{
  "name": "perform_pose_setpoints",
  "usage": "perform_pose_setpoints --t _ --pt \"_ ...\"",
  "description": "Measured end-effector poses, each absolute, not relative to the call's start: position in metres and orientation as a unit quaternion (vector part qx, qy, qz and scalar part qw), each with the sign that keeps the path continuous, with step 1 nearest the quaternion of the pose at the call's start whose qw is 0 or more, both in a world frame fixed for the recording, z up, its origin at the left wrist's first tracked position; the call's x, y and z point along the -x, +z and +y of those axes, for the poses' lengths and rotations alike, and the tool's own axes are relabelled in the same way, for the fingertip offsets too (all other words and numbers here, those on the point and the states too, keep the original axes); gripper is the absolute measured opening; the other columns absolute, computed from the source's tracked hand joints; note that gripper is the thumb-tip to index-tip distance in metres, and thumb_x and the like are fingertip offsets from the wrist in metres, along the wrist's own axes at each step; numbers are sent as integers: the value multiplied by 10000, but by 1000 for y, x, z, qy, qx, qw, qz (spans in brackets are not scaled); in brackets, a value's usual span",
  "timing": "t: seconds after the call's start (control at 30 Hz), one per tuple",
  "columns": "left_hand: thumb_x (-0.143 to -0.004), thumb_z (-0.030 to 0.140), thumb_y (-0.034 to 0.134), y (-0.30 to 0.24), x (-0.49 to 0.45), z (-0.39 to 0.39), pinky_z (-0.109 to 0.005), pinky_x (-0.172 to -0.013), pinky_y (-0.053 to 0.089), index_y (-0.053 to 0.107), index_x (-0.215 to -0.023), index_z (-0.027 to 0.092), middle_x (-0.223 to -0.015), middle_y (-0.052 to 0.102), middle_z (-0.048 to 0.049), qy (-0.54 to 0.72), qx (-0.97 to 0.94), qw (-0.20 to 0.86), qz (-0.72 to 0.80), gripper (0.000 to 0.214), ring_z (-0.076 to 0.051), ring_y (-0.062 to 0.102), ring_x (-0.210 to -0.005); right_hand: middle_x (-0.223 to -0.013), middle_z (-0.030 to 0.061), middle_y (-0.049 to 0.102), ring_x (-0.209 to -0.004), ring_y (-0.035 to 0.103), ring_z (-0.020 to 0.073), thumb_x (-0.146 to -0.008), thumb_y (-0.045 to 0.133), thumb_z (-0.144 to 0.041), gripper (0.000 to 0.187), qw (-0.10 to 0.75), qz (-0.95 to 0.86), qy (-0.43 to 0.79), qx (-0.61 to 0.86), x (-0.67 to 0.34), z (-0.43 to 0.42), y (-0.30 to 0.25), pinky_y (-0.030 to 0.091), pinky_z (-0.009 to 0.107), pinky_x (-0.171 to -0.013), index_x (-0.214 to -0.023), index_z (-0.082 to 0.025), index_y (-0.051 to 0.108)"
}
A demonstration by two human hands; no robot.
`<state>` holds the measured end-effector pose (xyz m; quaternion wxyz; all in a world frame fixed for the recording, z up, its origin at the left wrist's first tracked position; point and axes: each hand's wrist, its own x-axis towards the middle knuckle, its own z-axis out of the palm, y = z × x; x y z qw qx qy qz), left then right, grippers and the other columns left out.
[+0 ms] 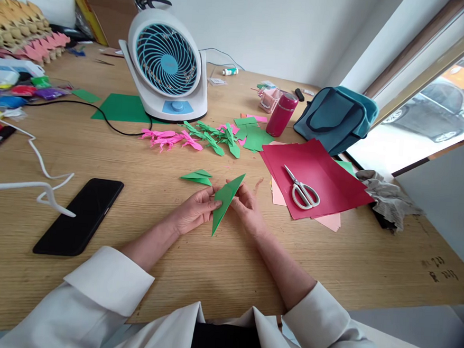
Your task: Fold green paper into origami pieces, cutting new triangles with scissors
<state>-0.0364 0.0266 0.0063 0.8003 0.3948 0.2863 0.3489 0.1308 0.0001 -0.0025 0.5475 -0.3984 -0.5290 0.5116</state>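
A green sheet of paper folded into a triangle (227, 197) is held above the table between my two hands. My left hand (195, 211) pinches its left side, thumb on the front face. On the other side, my right hand (249, 211) grips the paper's right edge; some of its fingertips are hidden behind the paper. Just beyond my left hand lies another folded green paper piece (198, 177). Farther back are several finished-looking green folded figures (214, 137) and pink folded figures (171, 138).
A white fan (166, 66) stands at the back. To the right, scissors (302, 189) lie on red paper sheets (334, 184), near a red flask (282, 115) and a teal bag (335, 117). At left are a black phone (80, 216) and a white cable (38, 155).
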Motion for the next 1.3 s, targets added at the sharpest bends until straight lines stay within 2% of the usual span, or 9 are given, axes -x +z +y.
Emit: perform_pose_setpoints --t 0.07,0.17,0.27,0.33,0.5,0.77,0.9,1.07,1.3 --pt "-617 327 896 8 37 26 -241 -573 550 689 -1007 215 -848 707 -32 313 -382 825 273 455 -134 647 -661 -1183 47 634 -997 632 198 -821 698 -496 412 532 -537 539 372 -131 -2 1 554 329 -817 -1158 -284 590" --pt "-619 351 901 7 37 25 -216 -551 536 677 -1011 201 -773 656 -3 282 -366 851 251 476 -97 593 -603 -1210 43 634 -886 640 177 -788 741 -493 356 524 -524 576 344 -131 -4 5 554 315 -741 -1044 -273 630" --pt "-647 414 879 2 36 24 -224 -589 539 654 -1030 185 -781 652 -2 278 -393 838 258 499 -103 603 -635 -916 12 674 -659 576 127 -786 756 -457 276 546 -473 609 329 -131 -4 6 509 279 -622 -888 -240 619" --pt "-702 446 836 -2 35 24 -231 -631 538 645 -1032 189 -841 672 -15 314 -432 794 291 460 -115 620 -690 -744 -22 623 -595 520 110 -782 762 -443 276 567 -437 613 335 -131 -2 3 463 254 -586 -823 -227 596" --pt "-817 533 693 -3 34 26 -228 -684 517 653 -894 173 -814 657 -11 411 -483 689 350 370 -123 610 -734 -685 -48 541 -610 454 95 -734 791 -432 312 610 -402 542 415 -135 4 -2 389 224 -598 -781 -210 577" --pt "-729 393 756 -1 31 28 -231 -660 475 612 -761 158 -713 587 24 437 -556 582 401 277 -115 550 -681 -713 -42 514 -632 439 106 -727 759 -478 337 600 -435 491 458 -133 6 -4 388 232 -596 -798 -212 565" --pt "-745 379 722 -4 32 29 -235 -631 457 611 -766 156 -687 564 28 433 -565 568 414 250 -110 526 -647 -757 -28 576 -650 487 111 -705 780 -470 350 569 -447 524 449 -131 4 -4 427 239 -618 -848 -210 595" --pt "-742 376 700 -1 32 27 -233 -592 430 599 -770 156 -680 542 31 417 -571 572 416 244 -107 502 -622 -634 -43 510 -561 409 93 -707 777 -466 345 544 -458 518 475 -131 4 -5 348 229 -515 -728 -191 570" --pt "-736 317 655 3 33 26 -229 -593 379 582 -724 162 -679 519 33 428 -584 547 421 171 -101 469 -628 -662 -45 505 -579 404 97 -743 740 -423 300 527 -495 499 477 -129 3 -9 339 236 -540 -740 -196 544"
